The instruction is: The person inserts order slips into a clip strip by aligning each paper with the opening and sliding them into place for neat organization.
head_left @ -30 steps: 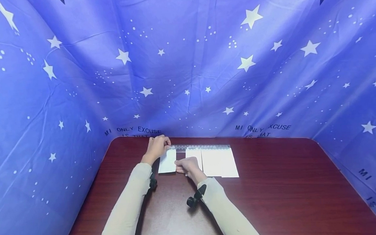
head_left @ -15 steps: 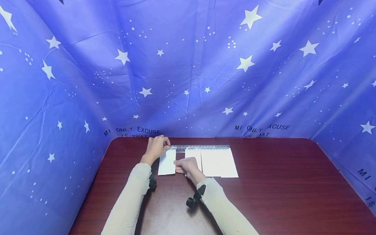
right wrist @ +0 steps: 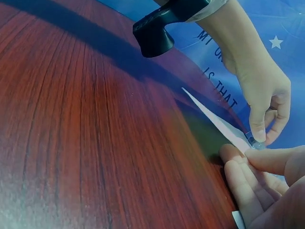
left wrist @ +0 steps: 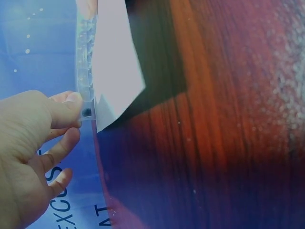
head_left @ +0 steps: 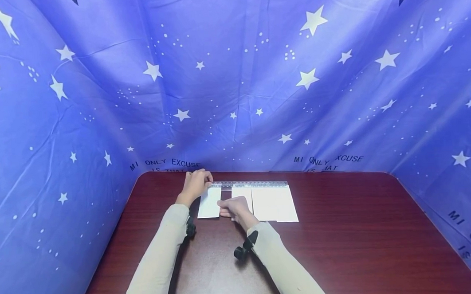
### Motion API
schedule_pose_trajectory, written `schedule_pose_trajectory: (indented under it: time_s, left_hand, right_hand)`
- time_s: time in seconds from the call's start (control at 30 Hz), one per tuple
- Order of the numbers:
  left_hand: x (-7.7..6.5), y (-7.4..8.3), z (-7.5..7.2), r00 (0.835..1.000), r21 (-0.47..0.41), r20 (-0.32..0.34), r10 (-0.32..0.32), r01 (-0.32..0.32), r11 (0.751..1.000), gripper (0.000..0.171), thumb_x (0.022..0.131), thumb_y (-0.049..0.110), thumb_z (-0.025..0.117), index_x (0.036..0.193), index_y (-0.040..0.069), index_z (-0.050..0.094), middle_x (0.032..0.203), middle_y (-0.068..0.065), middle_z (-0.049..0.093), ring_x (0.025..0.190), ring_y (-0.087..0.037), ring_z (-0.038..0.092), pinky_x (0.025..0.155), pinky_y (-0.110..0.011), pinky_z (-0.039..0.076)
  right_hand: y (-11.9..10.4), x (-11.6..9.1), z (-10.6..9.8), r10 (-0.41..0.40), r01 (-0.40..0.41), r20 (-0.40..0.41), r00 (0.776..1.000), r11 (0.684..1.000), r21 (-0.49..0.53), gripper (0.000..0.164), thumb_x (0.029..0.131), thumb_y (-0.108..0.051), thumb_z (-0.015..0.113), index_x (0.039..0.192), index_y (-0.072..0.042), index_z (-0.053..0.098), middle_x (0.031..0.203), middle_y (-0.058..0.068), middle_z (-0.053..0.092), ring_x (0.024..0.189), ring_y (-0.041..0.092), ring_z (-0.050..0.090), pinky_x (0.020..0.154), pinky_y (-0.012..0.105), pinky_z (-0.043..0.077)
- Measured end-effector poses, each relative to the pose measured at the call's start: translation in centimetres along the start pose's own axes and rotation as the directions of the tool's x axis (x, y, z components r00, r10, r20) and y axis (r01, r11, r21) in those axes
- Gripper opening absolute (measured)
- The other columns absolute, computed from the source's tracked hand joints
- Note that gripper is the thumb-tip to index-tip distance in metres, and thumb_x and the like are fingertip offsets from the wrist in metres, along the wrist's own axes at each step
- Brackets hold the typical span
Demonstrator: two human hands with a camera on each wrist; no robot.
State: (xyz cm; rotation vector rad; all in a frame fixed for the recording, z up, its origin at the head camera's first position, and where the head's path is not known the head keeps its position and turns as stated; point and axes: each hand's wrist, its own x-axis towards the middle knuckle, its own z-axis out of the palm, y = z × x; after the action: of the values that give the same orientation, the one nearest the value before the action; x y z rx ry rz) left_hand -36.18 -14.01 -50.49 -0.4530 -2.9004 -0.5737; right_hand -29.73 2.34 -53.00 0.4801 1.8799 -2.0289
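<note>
A clear ruler [head_left: 257, 184] lies along the far edges of the white paper pieces. My left hand [head_left: 195, 183] pinches its left end between thumb and fingers, plainly seen in the left wrist view, where the ruler [left wrist: 84, 71] stands beside a paper piece. My right hand [head_left: 235, 205] pinches the right edge of the left paper piece [head_left: 209, 204]. That piece [right wrist: 209, 112] stands tilted off the table in the right wrist view, casting a shadow. Partly under my right hand is a narrow paper strip [head_left: 242, 192], with a larger white sheet [head_left: 272, 203] right of it.
The dark red wooden table [head_left: 356, 234] extends on both sides and toward me. A blue star-patterned cloth [head_left: 232, 76] hangs close behind its far edge and along both sides. Each wrist carries a black camera mount, such as the right one [head_left: 242, 251].
The left paper piece's near edge dips slightly toward me compared with a second ago. Both hands and the ruler stay nearly where they were.
</note>
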Motion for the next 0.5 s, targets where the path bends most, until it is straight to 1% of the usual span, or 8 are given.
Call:
schedule_pose_trajectory:
  time_s: [0.1, 0.23, 0.33, 0.5]
  left_hand:
    - [0.02, -0.01, -0.02, 1.000, 0.004, -0.005, 0.001, -0.001, 1.000, 0.005, 0.090, 0.012, 0.075, 0.088, 0.014, 0.072, 0.088, -0.002, 0.067, 0.084, -0.022, 0.064, 0.089, -0.046, 0.041]
    - [0.02, 0.01, -0.02, 1.000, 0.002, -0.006, 0.000, 0.000, 1.000, 0.005, 0.090, 0.012, 0.076, 0.088, 0.014, 0.072, 0.089, -0.003, 0.067, 0.084, -0.022, 0.065, 0.089, -0.047, 0.041]
    - [-0.02, 0.01, -0.05, 1.000, 0.004, -0.003, -0.001, 0.001, 1.000, 0.005, 0.089, 0.011, 0.076, 0.088, 0.014, 0.072, 0.089, -0.002, 0.067, 0.084, -0.022, 0.065, 0.089, -0.046, 0.041]
    - [-0.05, 0.02, -0.03, 1.000, -0.001, 0.000, -0.001, 0.001, 1.000, 0.005, 0.090, 0.011, 0.076, 0.088, 0.014, 0.072, 0.089, -0.002, 0.068, 0.084, -0.021, 0.065, 0.089, -0.046, 0.041]
  right_hand:
    - [0.00, 0.00, 0.18, -0.018, 0.018, -0.012, 1.000, 1.000, 0.010, 0.026, 0.087, -0.001, 0.074, 0.108, 0.014, 0.067, 0.061, 0.002, 0.068, 0.051, 0.006, 0.066, 0.059, 0.023, 0.059]
    - [0.16, 0.08, 0.34, -0.034, 0.035, -0.016, 0.999, 0.998, 0.052, 0.020, 0.088, 0.003, 0.071, 0.103, 0.014, 0.066, 0.058, 0.002, 0.066, 0.049, 0.007, 0.066, 0.057, 0.023, 0.059]
    - [0.23, 0.09, 0.30, -0.025, 0.026, -0.010, 1.000, 0.997, 0.071, 0.019, 0.088, 0.004, 0.070, 0.103, 0.014, 0.064, 0.059, 0.003, 0.066, 0.050, 0.007, 0.066, 0.059, 0.024, 0.059]
    - [0.14, 0.03, 0.07, -0.008, 0.008, -0.002, 1.000, 0.998, 0.064, 0.023, 0.089, 0.003, 0.071, 0.107, 0.015, 0.064, 0.061, 0.003, 0.066, 0.051, 0.008, 0.067, 0.060, 0.024, 0.059]
